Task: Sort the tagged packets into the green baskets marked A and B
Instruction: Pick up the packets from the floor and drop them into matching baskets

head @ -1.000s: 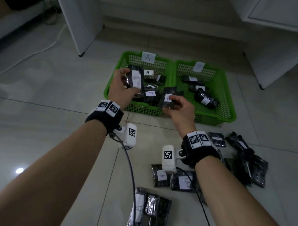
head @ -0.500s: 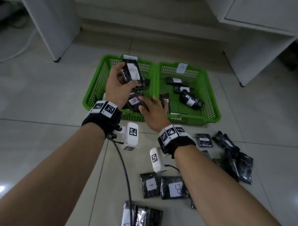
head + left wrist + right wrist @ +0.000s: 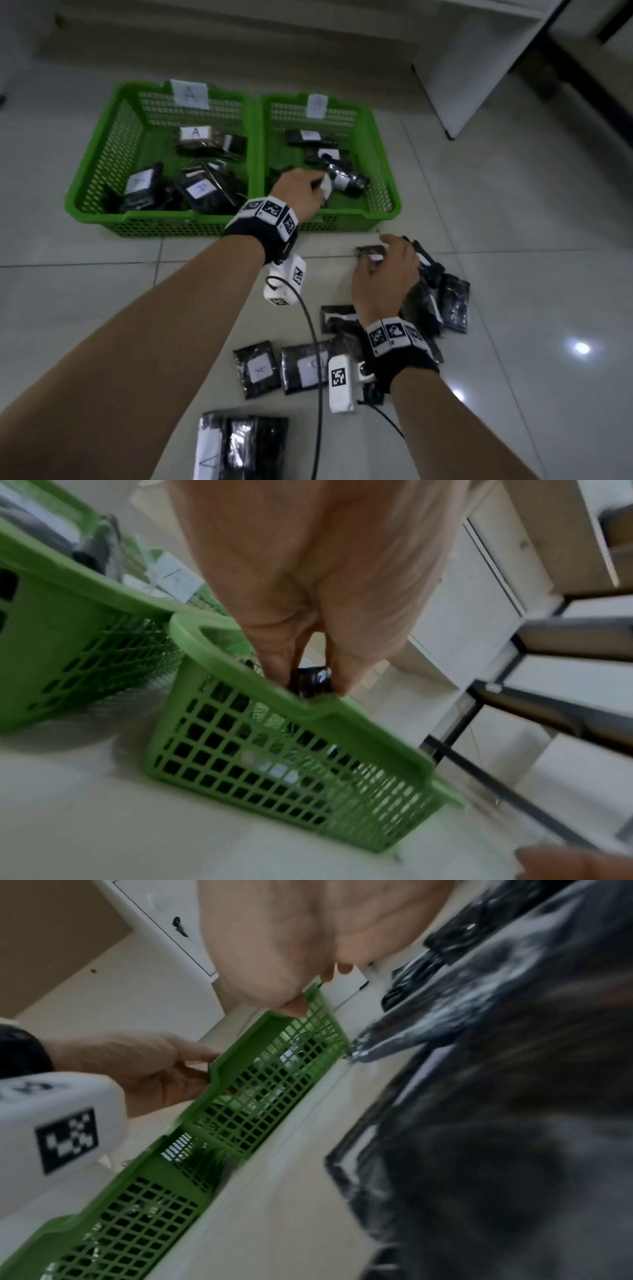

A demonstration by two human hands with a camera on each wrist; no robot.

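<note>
- Left hand (image 3: 297, 194) over the near part of the green basket marked B (image 3: 383, 161); fingers curled round a black packet with a white tag (image 3: 325, 186), held just above the basket's contents. Left wrist view confirms a dark packet (image 3: 311, 683) pinched between fingertips at the rim of that basket (image 3: 325, 712).
- Right hand (image 3: 385, 281) lowered palm-down onto the pile of black packets on the floor (image 3: 442, 294), just in front of basket B; fingers bent over a packet with a white tag (image 3: 371, 253). Cannot tell whether this grip is clamped on it or only touching.
- Green basket marked A (image 3: 102, 164) beside basket B, rims touching; several black packets inside, three showing tags lettered A (image 3: 195, 133).
- Basket B holding a few black tagged packets (image 3: 344, 178); lettering not readable.
- On the tiled floor (image 3: 513, 240), nearer the person: a packet tagged A (image 3: 258, 368), a second tagged packet (image 3: 306, 370) just beside it, and further packets at the lower edge (image 3: 239, 448).
- Right wrist view blurred; dark packets (image 3: 496, 1123) close to the lens, green basket wall (image 3: 267, 1074) beyond.
</note>
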